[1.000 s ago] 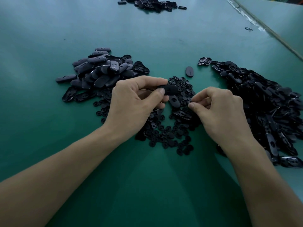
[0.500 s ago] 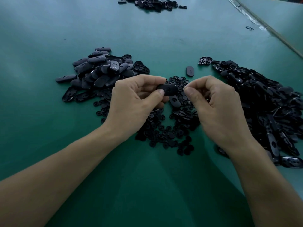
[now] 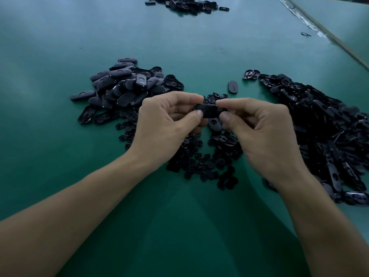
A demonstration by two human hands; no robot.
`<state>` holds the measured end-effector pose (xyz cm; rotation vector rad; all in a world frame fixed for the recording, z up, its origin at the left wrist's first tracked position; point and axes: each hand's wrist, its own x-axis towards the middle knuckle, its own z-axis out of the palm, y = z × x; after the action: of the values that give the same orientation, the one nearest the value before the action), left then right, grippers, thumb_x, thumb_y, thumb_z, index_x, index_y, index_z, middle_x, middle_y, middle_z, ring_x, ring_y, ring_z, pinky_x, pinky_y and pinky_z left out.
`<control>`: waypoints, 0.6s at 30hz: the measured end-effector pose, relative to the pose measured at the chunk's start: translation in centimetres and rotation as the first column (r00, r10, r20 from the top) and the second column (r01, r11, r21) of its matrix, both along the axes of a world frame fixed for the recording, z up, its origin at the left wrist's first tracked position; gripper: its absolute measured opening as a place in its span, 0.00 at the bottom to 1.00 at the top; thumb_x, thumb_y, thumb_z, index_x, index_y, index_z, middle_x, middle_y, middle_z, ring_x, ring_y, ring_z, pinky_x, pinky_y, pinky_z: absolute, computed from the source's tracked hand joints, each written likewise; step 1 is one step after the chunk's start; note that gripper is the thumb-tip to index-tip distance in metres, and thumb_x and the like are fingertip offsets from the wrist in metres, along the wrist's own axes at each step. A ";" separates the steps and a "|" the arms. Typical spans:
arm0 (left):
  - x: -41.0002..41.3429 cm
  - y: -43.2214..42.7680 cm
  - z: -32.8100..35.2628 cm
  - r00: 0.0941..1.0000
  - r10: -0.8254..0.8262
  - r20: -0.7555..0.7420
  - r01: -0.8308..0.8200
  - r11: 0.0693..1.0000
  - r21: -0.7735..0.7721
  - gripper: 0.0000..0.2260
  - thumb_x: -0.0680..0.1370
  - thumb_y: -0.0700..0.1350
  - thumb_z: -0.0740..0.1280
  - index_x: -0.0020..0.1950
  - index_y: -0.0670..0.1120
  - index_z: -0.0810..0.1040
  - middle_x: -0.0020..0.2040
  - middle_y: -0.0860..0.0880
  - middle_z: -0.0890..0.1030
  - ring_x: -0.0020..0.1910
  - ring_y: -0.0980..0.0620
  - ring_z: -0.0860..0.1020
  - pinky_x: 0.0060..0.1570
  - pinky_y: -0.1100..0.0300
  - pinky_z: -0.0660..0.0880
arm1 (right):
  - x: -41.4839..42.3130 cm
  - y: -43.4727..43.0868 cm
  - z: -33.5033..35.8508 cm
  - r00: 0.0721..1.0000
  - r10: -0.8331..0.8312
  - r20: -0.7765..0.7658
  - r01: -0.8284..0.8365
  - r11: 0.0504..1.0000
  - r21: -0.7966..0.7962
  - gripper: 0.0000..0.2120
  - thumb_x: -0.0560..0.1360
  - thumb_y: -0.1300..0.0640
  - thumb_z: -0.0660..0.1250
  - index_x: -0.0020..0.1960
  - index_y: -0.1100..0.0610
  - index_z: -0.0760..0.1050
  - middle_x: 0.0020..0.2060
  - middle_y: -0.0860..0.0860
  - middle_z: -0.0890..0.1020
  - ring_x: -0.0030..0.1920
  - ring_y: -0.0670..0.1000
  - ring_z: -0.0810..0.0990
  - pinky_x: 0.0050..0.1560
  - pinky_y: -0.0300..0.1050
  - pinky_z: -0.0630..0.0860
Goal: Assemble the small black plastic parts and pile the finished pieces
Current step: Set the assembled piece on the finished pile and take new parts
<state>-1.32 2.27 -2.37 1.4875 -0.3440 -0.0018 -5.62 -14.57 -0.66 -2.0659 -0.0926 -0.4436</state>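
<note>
Head view: left hand (image 3: 165,124) and right hand (image 3: 263,134) meet above desk (image 3: 60,47) centre. Black oval part (image 3: 207,110) held between them, off the surface. Left thumb and forefinger pinch its left end, right thumb and forefinger curl onto its right end. Heap of small round clips (image 3: 203,160) directly below. Pile of closed oval pieces (image 3: 123,86) left of hands, pile of open shells (image 3: 323,124) toward right edge. Loose oval piece (image 3: 233,86) just beyond hands. Another pile (image 3: 187,4) at far edge.
</note>
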 end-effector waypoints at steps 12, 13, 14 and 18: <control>0.1 0.0 0.0 1.000 -0.021 -0.003 0.020 0.999 -0.034 0.08 0.76 0.31 0.71 0.51 0.42 0.82 0.41 0.48 0.87 0.39 0.50 0.86 0.38 0.63 0.81 | 0.1 0.0 0.3 0.995 0.071 -0.073 -0.039 0.930 0.367 0.10 0.73 0.68 0.73 0.46 0.55 0.80 0.35 0.50 0.86 0.36 0.46 0.84 0.38 0.33 0.76; 0.1 0.0 0.0 1.000 -0.021 -0.002 0.021 0.999 -0.035 0.08 0.76 0.31 0.71 0.51 0.42 0.82 0.41 0.49 0.87 0.39 0.51 0.86 0.38 0.63 0.81 | 0.1 0.0 0.3 0.994 0.071 -0.079 -0.036 0.924 0.380 0.09 0.73 0.68 0.73 0.46 0.55 0.80 0.34 0.50 0.85 0.35 0.45 0.84 0.37 0.33 0.76; 0.1 0.0 0.0 1.000 -0.021 0.001 0.021 0.999 -0.034 0.08 0.76 0.31 0.71 0.51 0.42 0.82 0.41 0.49 0.87 0.39 0.51 0.86 0.38 0.63 0.81 | 0.2 0.0 0.3 0.994 0.069 -0.082 -0.032 0.922 0.386 0.09 0.73 0.68 0.73 0.46 0.55 0.80 0.34 0.50 0.85 0.35 0.45 0.83 0.37 0.33 0.76; 0.1 0.0 0.1 1.000 -0.026 0.013 0.026 0.999 -0.019 0.09 0.76 0.31 0.72 0.51 0.44 0.82 0.40 0.48 0.87 0.40 0.51 0.86 0.38 0.63 0.81 | 0.2 0.1 0.4 0.996 0.059 -0.071 -0.028 0.927 0.374 0.09 0.75 0.68 0.72 0.46 0.55 0.83 0.33 0.48 0.84 0.34 0.42 0.82 0.37 0.32 0.75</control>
<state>-1.23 2.28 -2.28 1.4643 -0.3723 -0.0100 -5.45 -14.50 -0.23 -1.6996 -0.0038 -0.3209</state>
